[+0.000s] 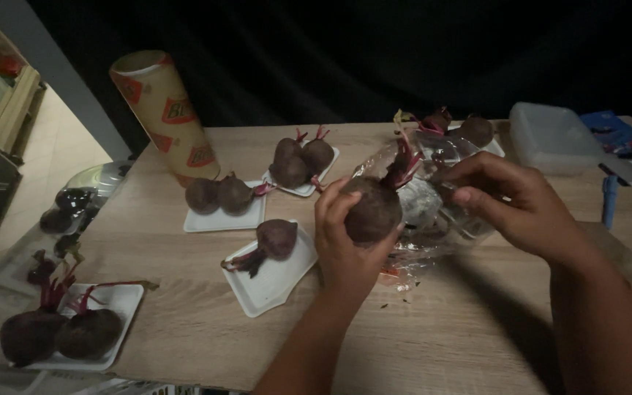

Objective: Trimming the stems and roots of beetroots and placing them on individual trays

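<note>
- Dim room, black curtain behind; a pale wooden table (184, 322) carries white trays of beetroots.
- Head view: my left hand (345, 245) is closed around a beetroot (371, 212), held just above the table, stalks pointing up.
- My right hand (510, 205) pinches the clear plastic bag (433, 201) beside it, fingers together on the film.
- To do this well, I judge a firm, gentle hold on the root and an open bag mouth matter most.
- Nearest tray (268, 278) holds one beetroot only.
- Hard to make out: the bag's contents, dark items at the left edge, clutter far right.
</note>
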